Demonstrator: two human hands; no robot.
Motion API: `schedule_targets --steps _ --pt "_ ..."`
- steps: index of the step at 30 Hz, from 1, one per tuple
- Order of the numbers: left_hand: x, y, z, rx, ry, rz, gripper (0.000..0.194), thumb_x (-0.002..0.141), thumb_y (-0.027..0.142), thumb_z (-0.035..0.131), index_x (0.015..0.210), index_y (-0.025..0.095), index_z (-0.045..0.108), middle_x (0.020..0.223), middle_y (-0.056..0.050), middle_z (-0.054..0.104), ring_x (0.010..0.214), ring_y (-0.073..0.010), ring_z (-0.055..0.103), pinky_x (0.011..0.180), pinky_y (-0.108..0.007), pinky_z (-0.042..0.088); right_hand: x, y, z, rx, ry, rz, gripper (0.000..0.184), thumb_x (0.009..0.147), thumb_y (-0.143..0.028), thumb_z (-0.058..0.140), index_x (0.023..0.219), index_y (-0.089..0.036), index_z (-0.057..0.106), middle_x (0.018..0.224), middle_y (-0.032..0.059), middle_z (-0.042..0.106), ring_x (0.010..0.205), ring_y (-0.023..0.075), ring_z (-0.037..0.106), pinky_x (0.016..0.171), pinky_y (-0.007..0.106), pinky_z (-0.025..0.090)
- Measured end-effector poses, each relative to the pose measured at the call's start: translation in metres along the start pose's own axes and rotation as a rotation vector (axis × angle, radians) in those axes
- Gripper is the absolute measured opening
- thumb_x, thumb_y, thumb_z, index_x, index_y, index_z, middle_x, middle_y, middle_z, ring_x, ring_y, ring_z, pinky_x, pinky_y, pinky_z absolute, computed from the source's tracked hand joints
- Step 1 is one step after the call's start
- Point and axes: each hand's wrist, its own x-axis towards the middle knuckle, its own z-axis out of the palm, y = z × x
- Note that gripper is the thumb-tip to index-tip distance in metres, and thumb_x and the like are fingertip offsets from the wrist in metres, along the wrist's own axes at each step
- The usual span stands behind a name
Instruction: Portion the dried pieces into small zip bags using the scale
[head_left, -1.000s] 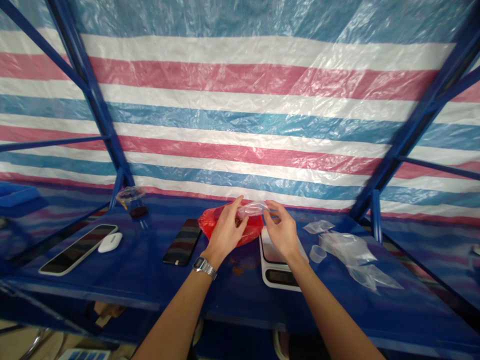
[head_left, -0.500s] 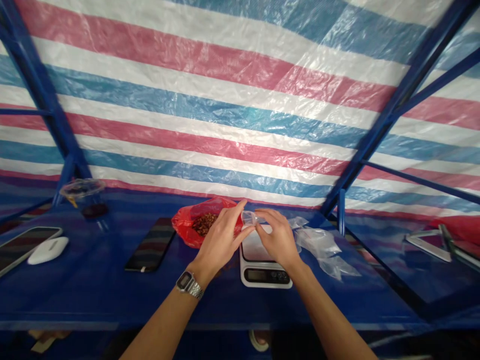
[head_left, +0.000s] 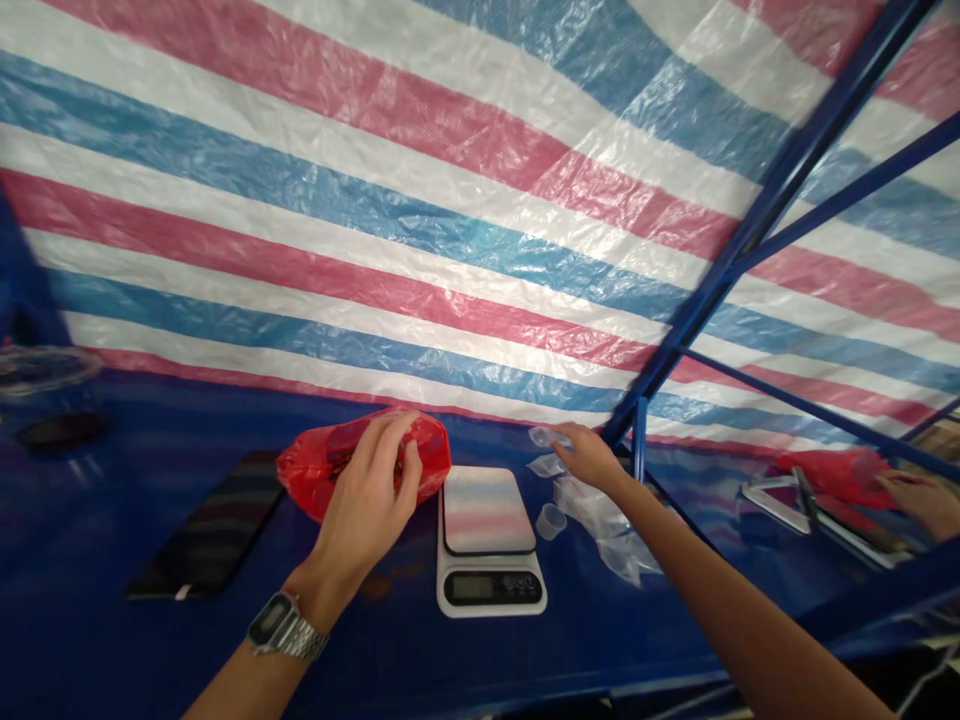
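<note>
Red plastic bag (head_left: 307,468), mouth open, sits approx. 10 o'clock of our scale (head_left: 489,510), dark bits (head_left: 340,464) inside. Poss. risk: our L hand (head_left: 375,468) snags the thin rim, bag tips, bits spill. It's over the mouth, fingers curled down; can't tell if it's gripping anything. Our R hand (head_left: 589,457), arm stretched fwd to approx. 2 o'clock of scale, pinches a clear plastic piece (head_left: 541,437) near loose clear bags (head_left: 600,515); small clear cup (head_left: 551,521) at 3 o'clock.
</note>
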Motion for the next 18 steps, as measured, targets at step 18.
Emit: schedule_targets --steps 18 --pt "0.002 -0.004 0.002 -0.037 0.362 -0.183 0.026 0.092 0.009 0.051 0.114 0.02 0.059 0.103 -0.006 0.064 0.092 -0.0189 0.066 0.079 -0.031 0.055 0.031 -0.106 -0.046 0.032 0.162 -0.473 0.03 0.105 -0.026 0.05 0.125 -0.023 0.072 0.122 0.0093 0.075 0.113 0.0268 0.068 0.102 0.044 0.053"
